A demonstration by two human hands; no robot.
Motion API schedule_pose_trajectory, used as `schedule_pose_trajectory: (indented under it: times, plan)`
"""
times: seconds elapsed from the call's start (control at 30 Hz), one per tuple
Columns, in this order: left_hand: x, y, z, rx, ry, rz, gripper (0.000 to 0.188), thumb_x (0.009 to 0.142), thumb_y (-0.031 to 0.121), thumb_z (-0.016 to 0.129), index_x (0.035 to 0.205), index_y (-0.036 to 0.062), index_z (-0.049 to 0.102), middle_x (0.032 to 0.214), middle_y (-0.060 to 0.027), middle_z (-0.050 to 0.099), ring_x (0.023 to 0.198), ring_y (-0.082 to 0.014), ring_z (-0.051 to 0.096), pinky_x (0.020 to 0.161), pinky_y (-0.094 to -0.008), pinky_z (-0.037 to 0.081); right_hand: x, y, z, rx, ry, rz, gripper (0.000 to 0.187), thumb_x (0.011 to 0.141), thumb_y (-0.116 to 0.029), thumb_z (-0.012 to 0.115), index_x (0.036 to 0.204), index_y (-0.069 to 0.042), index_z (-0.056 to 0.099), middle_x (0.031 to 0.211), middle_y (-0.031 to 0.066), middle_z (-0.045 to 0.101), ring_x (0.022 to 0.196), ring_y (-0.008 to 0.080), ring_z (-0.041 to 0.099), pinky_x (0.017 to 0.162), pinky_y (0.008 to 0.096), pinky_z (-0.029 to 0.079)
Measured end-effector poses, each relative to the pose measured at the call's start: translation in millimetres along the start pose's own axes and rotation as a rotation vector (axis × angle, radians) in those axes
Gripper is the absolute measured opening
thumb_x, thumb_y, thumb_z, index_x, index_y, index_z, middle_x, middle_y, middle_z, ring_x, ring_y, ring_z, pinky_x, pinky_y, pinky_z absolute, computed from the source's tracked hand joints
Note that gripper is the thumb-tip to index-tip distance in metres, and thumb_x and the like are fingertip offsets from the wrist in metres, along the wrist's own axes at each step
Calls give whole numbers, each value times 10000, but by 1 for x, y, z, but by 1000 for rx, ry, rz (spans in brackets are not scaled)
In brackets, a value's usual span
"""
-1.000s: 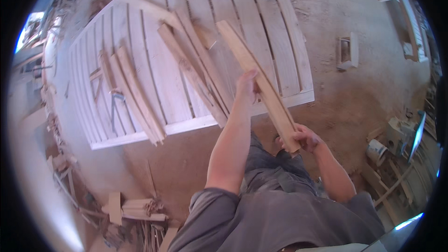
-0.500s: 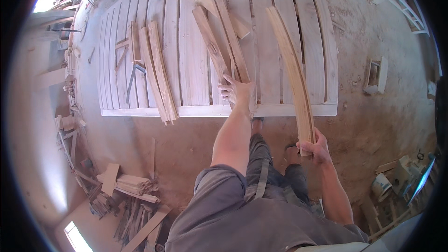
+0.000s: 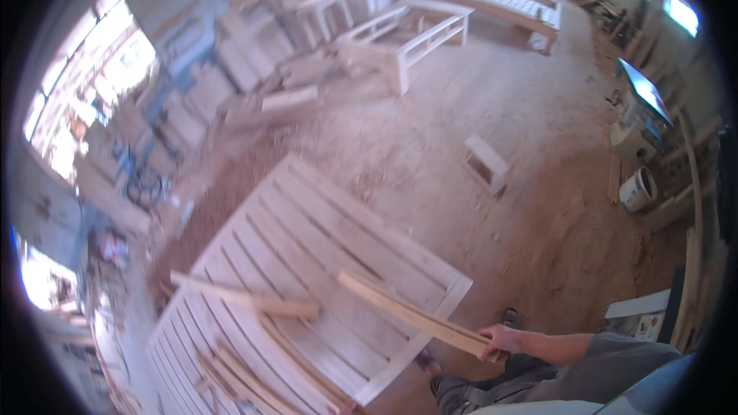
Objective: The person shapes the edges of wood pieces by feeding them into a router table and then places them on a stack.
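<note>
My right hand is closed round the near end of a long, slightly curved wooden strip. The strip's far end reaches over a slatted wooden panel. At the lower edge only a sliver of my left hand shows, beside the near end of another wooden strip on the panel; its fingers are mostly out of sight. A pale board lies aslant across the slats. More strips lie at the panel's lower left.
A small wooden frame rests on the dusty floor. Farther back stand a bare bed-like frame and a slatted bed. A bucket and timber are at the right. Boards lean along the far left wall.
The view has swung to the right and up, bringing more of the workshop into sight. My right hand still grips the curved strip. My left hand has slipped mostly out of the picture.
</note>
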State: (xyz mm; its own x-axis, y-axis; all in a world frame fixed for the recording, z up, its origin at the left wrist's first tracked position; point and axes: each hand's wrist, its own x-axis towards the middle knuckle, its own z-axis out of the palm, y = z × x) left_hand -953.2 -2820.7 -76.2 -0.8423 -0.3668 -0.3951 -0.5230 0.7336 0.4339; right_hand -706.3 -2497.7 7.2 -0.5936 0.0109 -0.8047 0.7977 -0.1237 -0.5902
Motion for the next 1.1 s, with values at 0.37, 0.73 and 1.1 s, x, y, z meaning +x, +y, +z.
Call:
schedule_pose_trajectory:
  times: [0.37,0.73,1.1]
  plan:
    - [-169,100,-28,-134,31,101,1180,654,241,798,1631,78,157,1412,-314,405,1242,-453,441,1010,-519,404,-162,131,-201,306,213,-36,670,683,-186,913,1277,-13,657,1014,94,734,844,162,710,736,335,578]
    - [-322,252,95,-249,-258,346,1152,651,163,782,1626,49,179,1338,-277,493,1139,-401,527,928,-473,466,-215,280,-395,785,818,-93,459,646,-137,899,1056,9,754,877,117,741,768,188,711,659,358,573]
    - [-375,563,365,-181,-810,628,1126,648,85,767,1621,21,202,1264,-239,580,1037,-348,613,846,-428,527,-218,311,-529,1398,1155,254,274,745,-39,831,984,38,724,817,124,684,641,271,688,611,472,564]
